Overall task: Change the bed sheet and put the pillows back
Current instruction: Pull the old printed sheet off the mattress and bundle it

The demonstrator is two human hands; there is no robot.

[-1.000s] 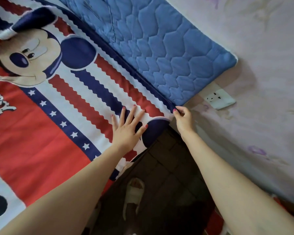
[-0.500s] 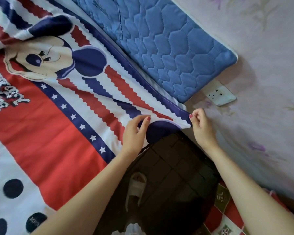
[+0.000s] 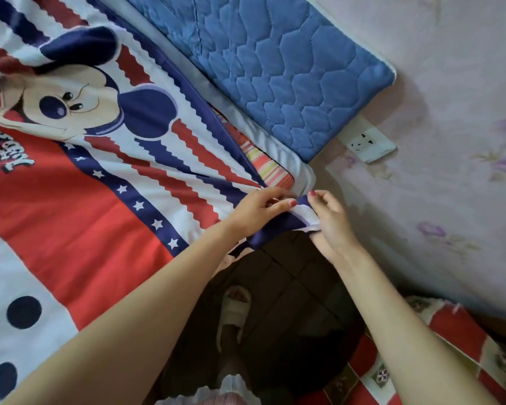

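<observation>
A red, white and navy cartoon-mouse bed sheet (image 3: 105,182) lies spread over the bed. Its corner is lifted off the mattress corner (image 3: 300,172), baring a striped pad (image 3: 270,168) underneath. My left hand (image 3: 259,210) pinches the sheet's corner from the left. My right hand (image 3: 330,222) grips the same corner from the right, with the navy and white edge bunched between both hands. No pillow can be seen.
A blue quilted headboard pad (image 3: 275,71) leans against the floral wall (image 3: 450,141). A white wall socket (image 3: 370,140) sits just below it. Dark floor tiles (image 3: 298,293) and my slippered foot (image 3: 234,311) are beside the bed. Red patterned cloth (image 3: 450,346) lies bottom right.
My left hand lifted from pressing flat on the sheet and now pinches its corner. Both hands pulled the corner up off the mattress, uncovering the striped pad.
</observation>
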